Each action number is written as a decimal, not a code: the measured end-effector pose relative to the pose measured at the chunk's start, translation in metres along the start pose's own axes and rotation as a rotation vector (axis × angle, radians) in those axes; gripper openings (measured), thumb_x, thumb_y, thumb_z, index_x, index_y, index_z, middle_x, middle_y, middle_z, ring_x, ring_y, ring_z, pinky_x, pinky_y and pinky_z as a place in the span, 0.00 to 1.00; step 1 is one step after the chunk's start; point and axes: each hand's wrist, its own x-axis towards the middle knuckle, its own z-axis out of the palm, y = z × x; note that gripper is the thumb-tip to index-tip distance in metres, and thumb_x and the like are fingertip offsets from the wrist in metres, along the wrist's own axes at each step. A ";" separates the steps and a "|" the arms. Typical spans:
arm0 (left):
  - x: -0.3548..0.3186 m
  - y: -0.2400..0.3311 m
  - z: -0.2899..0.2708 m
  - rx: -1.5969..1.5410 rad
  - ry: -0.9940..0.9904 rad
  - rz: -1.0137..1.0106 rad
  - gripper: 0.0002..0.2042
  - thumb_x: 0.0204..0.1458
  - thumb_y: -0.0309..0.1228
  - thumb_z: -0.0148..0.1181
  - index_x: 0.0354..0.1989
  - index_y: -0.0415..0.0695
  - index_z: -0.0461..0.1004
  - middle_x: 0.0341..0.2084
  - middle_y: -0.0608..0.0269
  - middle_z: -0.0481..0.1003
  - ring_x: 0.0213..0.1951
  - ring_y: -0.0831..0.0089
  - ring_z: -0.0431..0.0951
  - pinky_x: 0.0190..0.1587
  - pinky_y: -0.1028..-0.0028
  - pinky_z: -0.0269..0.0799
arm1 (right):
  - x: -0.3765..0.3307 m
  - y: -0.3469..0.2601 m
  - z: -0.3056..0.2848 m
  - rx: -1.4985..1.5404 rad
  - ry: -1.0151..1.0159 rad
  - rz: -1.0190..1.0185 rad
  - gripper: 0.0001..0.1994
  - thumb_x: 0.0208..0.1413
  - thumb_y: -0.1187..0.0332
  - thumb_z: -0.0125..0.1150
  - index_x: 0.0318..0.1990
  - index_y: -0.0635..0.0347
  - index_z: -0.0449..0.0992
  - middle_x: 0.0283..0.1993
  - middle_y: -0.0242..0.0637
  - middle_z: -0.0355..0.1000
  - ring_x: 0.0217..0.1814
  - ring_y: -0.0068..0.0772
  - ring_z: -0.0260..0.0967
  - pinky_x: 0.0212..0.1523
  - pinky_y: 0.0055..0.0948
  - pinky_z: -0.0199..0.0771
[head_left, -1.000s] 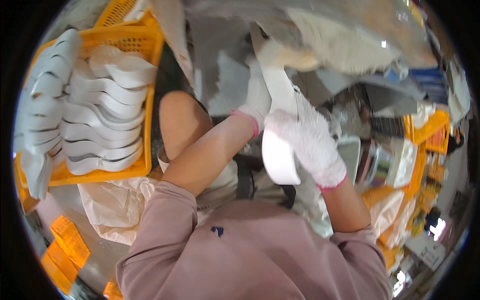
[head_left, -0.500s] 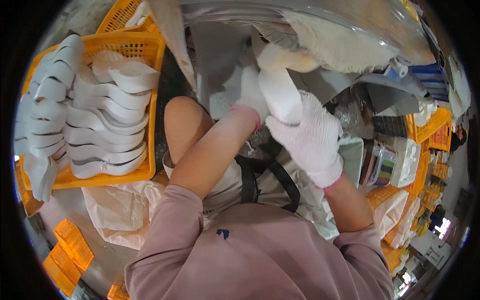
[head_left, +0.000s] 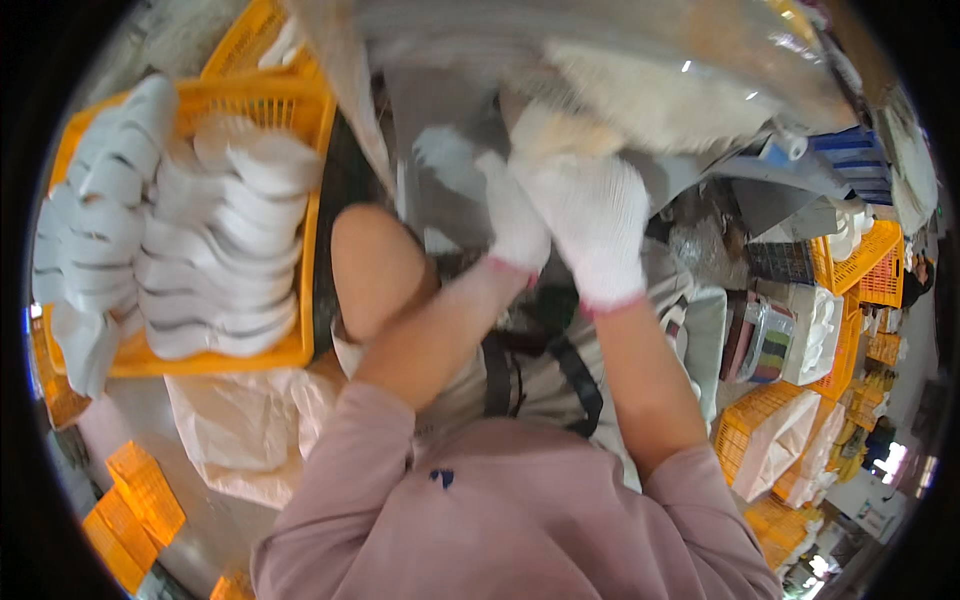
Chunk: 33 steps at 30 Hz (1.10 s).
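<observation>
The left hand (head_left: 518,222) and right hand (head_left: 603,215) crowd together just below the cream pad (head_left: 565,135); I can't tell whether either grip is grasping anything. White pieces (head_left: 215,240) fill the crate (head_left: 312,280) at left. If that pad spins, a loose glove (head_left: 618,255) could snag.

We observe both forearms rising from the lower edge and converging at the wrists. The left forearm (head_left: 445,335) slants up and rightward; the right forearm (head_left: 650,385) leans inward, more steeply. We note the left hand (head_left: 518,222), gloved in white, pointing up and slightly left. Just beside it, the right hand (head_left: 598,215), likewise gloved, turns its back toward us, fingers hidden. We cannot determine either grip. The left knee (head_left: 378,265) is bent and bare.
</observation>
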 end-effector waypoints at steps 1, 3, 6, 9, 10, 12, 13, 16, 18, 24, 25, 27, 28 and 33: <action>-0.005 -0.008 -0.002 -0.132 -0.063 -0.060 0.37 0.68 0.64 0.38 0.62 0.41 0.74 0.58 0.55 0.80 0.58 0.60 0.81 0.66 0.60 0.74 | -0.003 -0.002 -0.005 0.301 -0.052 0.053 0.20 0.49 0.50 0.76 0.40 0.58 0.88 0.31 0.49 0.82 0.37 0.57 0.82 0.42 0.45 0.81; -0.006 -0.016 -0.016 -0.123 -0.138 -0.289 0.32 0.68 0.59 0.41 0.58 0.44 0.77 0.54 0.52 0.82 0.55 0.56 0.82 0.65 0.55 0.74 | -0.008 -0.006 -0.017 0.519 -0.240 0.257 0.21 0.51 0.50 0.76 0.42 0.59 0.87 0.34 0.50 0.82 0.40 0.59 0.81 0.43 0.45 0.78; 0.009 -0.022 -0.031 -0.409 -0.362 -0.538 0.23 0.64 0.50 0.53 0.54 0.45 0.80 0.48 0.50 0.83 0.52 0.50 0.83 0.60 0.52 0.77 | -0.056 -0.022 -0.061 0.517 -0.370 0.278 0.21 0.52 0.56 0.74 0.48 0.60 0.84 0.43 0.51 0.81 0.50 0.56 0.80 0.54 0.44 0.79; 0.039 -0.013 -0.027 -0.466 -0.523 -0.618 0.20 0.61 0.48 0.57 0.51 0.47 0.81 0.46 0.52 0.84 0.50 0.48 0.83 0.56 0.52 0.78 | -0.051 -0.035 -0.074 0.393 -0.399 0.282 0.16 0.52 0.63 0.73 0.46 0.58 0.83 0.42 0.47 0.80 0.48 0.54 0.80 0.53 0.46 0.79; 0.048 -0.010 -0.018 -0.302 -0.443 -0.547 0.19 0.61 0.49 0.57 0.50 0.48 0.81 0.44 0.52 0.83 0.48 0.47 0.83 0.53 0.51 0.79 | -0.042 -0.035 -0.072 0.371 -0.408 0.219 0.14 0.52 0.64 0.73 0.44 0.58 0.81 0.40 0.46 0.80 0.45 0.54 0.79 0.49 0.46 0.79; 0.049 0.003 -0.007 0.127 -0.353 -0.338 0.24 0.64 0.55 0.50 0.52 0.48 0.79 0.45 0.53 0.82 0.48 0.50 0.82 0.53 0.53 0.79 | -0.022 -0.031 -0.073 0.314 -0.502 0.095 0.12 0.53 0.67 0.71 0.42 0.58 0.79 0.38 0.44 0.79 0.42 0.50 0.79 0.44 0.46 0.78; 0.037 0.010 -0.005 0.392 -0.334 -0.225 0.29 0.66 0.60 0.44 0.56 0.47 0.78 0.48 0.54 0.82 0.50 0.53 0.81 0.55 0.56 0.78 | -0.023 -0.030 -0.076 0.210 -0.535 -0.062 0.11 0.54 0.67 0.71 0.43 0.58 0.78 0.38 0.43 0.78 0.41 0.47 0.80 0.43 0.45 0.78; -0.012 0.026 0.002 0.020 -0.107 -0.449 0.35 0.72 0.64 0.38 0.65 0.46 0.74 0.57 0.59 0.79 0.60 0.62 0.76 0.67 0.64 0.69 | -0.071 -0.034 -0.104 0.376 -0.650 0.224 0.18 0.53 0.66 0.66 0.53 0.56 0.77 0.44 0.48 0.78 0.48 0.56 0.79 0.46 0.53 0.77; -0.039 0.030 0.005 -0.402 -0.054 -0.489 0.32 0.75 0.61 0.40 0.68 0.46 0.73 0.61 0.61 0.79 0.65 0.65 0.74 0.73 0.67 0.64 | -0.137 -0.002 -0.105 0.367 -0.643 0.343 0.23 0.55 0.65 0.67 0.59 0.60 0.77 0.51 0.53 0.77 0.53 0.58 0.78 0.54 0.52 0.78; -0.033 0.027 0.021 -0.395 -0.078 -0.473 0.25 0.75 0.52 0.50 0.66 0.45 0.74 0.60 0.56 0.79 0.61 0.62 0.80 0.67 0.59 0.76 | -0.197 0.039 -0.088 1.506 -0.116 1.046 0.25 0.61 0.70 0.67 0.65 0.68 0.73 0.62 0.47 0.77 0.61 0.38 0.78 0.60 0.39 0.81; -0.025 0.029 0.021 -0.479 -0.059 -0.517 0.22 0.74 0.50 0.53 0.62 0.47 0.76 0.55 0.58 0.82 0.56 0.61 0.82 0.62 0.59 0.79 | -0.182 0.035 -0.083 1.391 -0.107 1.006 0.26 0.61 0.70 0.68 0.65 0.71 0.71 0.62 0.47 0.77 0.62 0.37 0.77 0.60 0.37 0.81; -0.019 0.042 0.020 0.307 -0.227 0.002 0.20 0.71 0.49 0.57 0.56 0.44 0.80 0.48 0.59 0.84 0.52 0.63 0.83 0.57 0.61 0.80 | -0.158 0.026 -0.078 1.107 -0.229 0.755 0.28 0.60 0.70 0.69 0.65 0.73 0.70 0.61 0.46 0.77 0.61 0.36 0.78 0.59 0.37 0.82; -0.021 0.053 0.018 0.500 -0.258 0.206 0.20 0.70 0.48 0.59 0.54 0.43 0.81 0.45 0.59 0.84 0.50 0.64 0.84 0.54 0.62 0.81 | -0.153 0.026 -0.079 1.028 -0.300 0.748 0.28 0.59 0.69 0.71 0.64 0.74 0.72 0.60 0.46 0.78 0.58 0.35 0.79 0.58 0.36 0.82; -0.076 0.168 -0.023 1.241 -0.444 0.032 0.12 0.63 0.40 0.68 0.39 0.43 0.85 0.38 0.52 0.84 0.39 0.63 0.84 0.46 0.68 0.81 | -0.238 0.097 -0.105 0.768 -0.345 0.805 0.31 0.57 0.65 0.73 0.65 0.74 0.74 0.61 0.51 0.79 0.57 0.39 0.81 0.56 0.37 0.82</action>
